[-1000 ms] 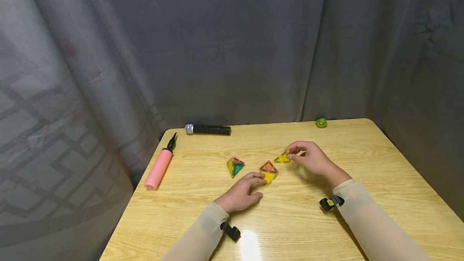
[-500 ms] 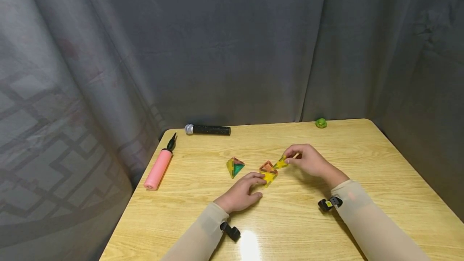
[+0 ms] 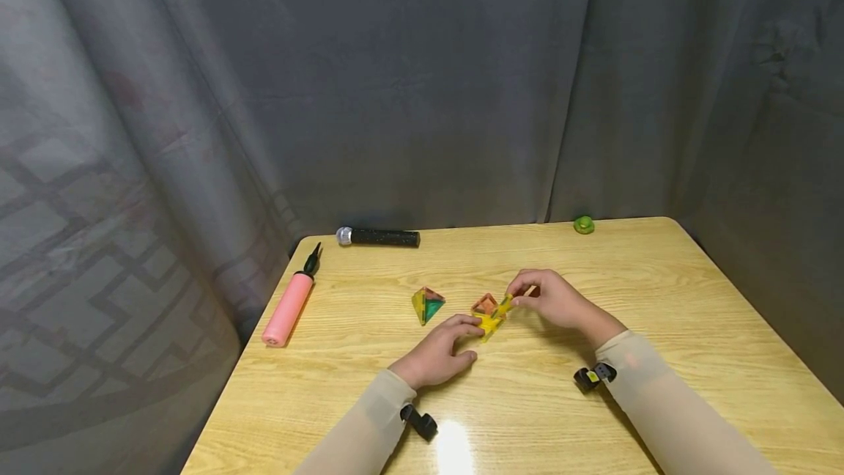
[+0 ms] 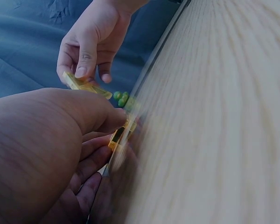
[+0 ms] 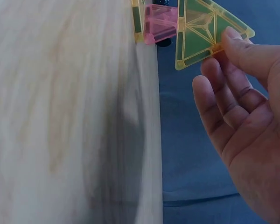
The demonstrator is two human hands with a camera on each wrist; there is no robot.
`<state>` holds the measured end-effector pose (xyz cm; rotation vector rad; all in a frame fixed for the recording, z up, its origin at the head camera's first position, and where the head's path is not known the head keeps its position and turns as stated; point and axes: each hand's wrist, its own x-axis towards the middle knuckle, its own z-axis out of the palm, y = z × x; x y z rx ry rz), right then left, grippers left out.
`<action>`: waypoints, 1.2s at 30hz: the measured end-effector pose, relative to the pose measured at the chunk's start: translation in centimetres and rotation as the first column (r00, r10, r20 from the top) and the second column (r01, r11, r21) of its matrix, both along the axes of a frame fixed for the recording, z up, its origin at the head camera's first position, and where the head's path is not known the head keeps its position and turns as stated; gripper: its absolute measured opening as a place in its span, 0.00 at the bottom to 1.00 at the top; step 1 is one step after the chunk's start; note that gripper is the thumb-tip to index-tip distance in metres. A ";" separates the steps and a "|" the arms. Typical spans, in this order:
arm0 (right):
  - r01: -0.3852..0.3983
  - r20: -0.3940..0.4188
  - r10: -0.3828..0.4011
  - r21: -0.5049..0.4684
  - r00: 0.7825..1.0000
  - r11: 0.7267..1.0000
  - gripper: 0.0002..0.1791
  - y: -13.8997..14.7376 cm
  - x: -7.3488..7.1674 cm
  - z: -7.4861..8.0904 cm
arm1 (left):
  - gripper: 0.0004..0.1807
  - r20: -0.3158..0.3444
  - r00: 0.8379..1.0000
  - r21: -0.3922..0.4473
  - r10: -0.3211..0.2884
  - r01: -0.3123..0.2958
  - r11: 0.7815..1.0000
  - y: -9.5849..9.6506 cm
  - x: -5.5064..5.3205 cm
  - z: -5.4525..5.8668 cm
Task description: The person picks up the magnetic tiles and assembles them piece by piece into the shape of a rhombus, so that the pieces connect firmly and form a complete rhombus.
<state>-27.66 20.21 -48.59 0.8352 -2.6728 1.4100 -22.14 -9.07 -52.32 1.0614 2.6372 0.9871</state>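
Observation:
My right hand (image 3: 557,299) pinches a translucent yellow triangular magnetic tile (image 5: 196,32) between thumb and fingers. This tile is tilted above the table, its lower tip by the other pieces. Below it, an orange-red tile (image 3: 484,303) stands against another yellow tile (image 3: 489,325) on the table. In the right wrist view, the reddish tile (image 5: 161,22) looks pink beside the held one. The fingertips of my left hand (image 3: 435,355) rest on the lower yellow tile, with the thumb apart from it. Whether the held tile touches the others is unclear.
Left of the hands stands a small pyramid (image 3: 427,304) of yellow, green and red tiles. A pink hand pump (image 3: 289,308) lies at the table's left edge. At the back are a black microphone (image 3: 385,237) and a small green object (image 3: 583,224).
My right hand has moved left and toward me, bringing its yellow tile from beside the orange-red tile to above it and tilting it more steeply. The left hand has stayed in place.

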 end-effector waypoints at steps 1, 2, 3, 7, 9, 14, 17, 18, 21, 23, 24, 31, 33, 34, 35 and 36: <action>-0.003 0.005 0.003 0.001 1.000 1.000 0.09 -0.1 0.0 -0.1 | 0.22 0.001 1.000 -0.001 0.001 -0.001 1.000 0.0 0.0 0.0; -0.008 0.006 0.008 0.005 1.000 1.000 0.09 -0.2 0.0 -0.1 | 0.22 0.002 1.000 -0.002 0.001 -0.001 1.000 0.0 0.0 0.0; -0.014 0.005 0.013 0.009 1.000 1.000 0.09 -0.2 0.0 -0.2 | 0.22 0.002 1.000 -0.002 0.001 -0.001 1.000 0.0 0.0 0.0; -0.021 0.004 0.021 0.022 1.000 1.000 0.09 -0.5 0.1 -0.3 | 0.23 -0.001 1.000 -0.002 -0.001 0.001 1.000 0.0 -0.1 -0.1; -0.024 0.008 0.024 0.026 1.000 0.999 0.09 -0.7 0.1 -0.3 | 0.23 -0.004 1.000 0.001 -0.003 0.003 1.000 0.0 -0.2 -0.2; -0.033 0.030 0.033 0.016 0.999 0.999 0.09 -1.0 0.2 -0.5 | 0.22 -0.005 1.000 0.003 -0.004 0.004 1.000 0.0 -0.2 -0.2; -0.037 0.031 0.036 0.016 0.999 0.999 0.09 -1.2 0.3 -0.6 | 0.22 -0.003 1.000 0.004 -0.001 0.001 1.000 0.0 -0.1 -0.1; -0.039 0.033 0.039 0.016 0.999 0.999 0.08 -1.2 0.3 -0.6 | 0.23 -0.003 1.000 0.005 -0.001 0.001 1.000 0.1 -0.1 -0.1; -0.050 0.027 0.049 0.025 0.998 0.998 0.08 -1.3 0.4 -0.7 | 0.23 -0.006 1.000 0.008 -0.002 0.002 1.000 0.1 -0.1 -0.1; -0.058 0.026 0.058 0.027 0.998 0.998 0.08 -1.4 0.4 -0.7 | 0.23 -0.007 1.000 0.009 -0.005 0.005 1.000 0.1 -0.1 -0.1; -0.062 0.025 0.061 0.030 0.998 0.998 0.07 -1.4 0.4 -0.8 | 0.23 -0.006 1.000 0.010 -0.006 0.006 1.000 0.1 -0.1 -0.1; -0.079 0.035 0.077 0.045 0.996 0.996 0.07 -1.7 0.5 -0.9 | 0.22 -0.006 1.000 0.009 -0.012 0.012 1.000 0.0 -0.2 -0.2; -0.084 0.039 0.082 0.047 0.996 0.995 0.07 -1.9 0.6 -1.0 | 0.22 -0.007 1.000 0.007 -0.011 0.011 1.000 0.0 -0.2 -0.2; -0.085 0.038 0.083 0.050 0.996 0.995 0.07 -1.9 0.6 -1.0 | 0.22 -0.005 1.000 0.007 -0.010 0.010 1.000 0.1 -0.2 -0.1; -0.087 0.036 0.085 0.052 0.996 0.995 0.07 -2.0 0.6 -1.1 | 0.22 -0.003 1.000 0.008 -0.008 0.008 1.000 0.1 -0.2 -0.1; -0.087 0.035 0.085 0.053 0.996 0.995 0.07 -2.1 0.6 -1.2 | 0.23 -0.003 1.000 0.008 -0.007 0.007 1.000 0.1 -0.2 -0.1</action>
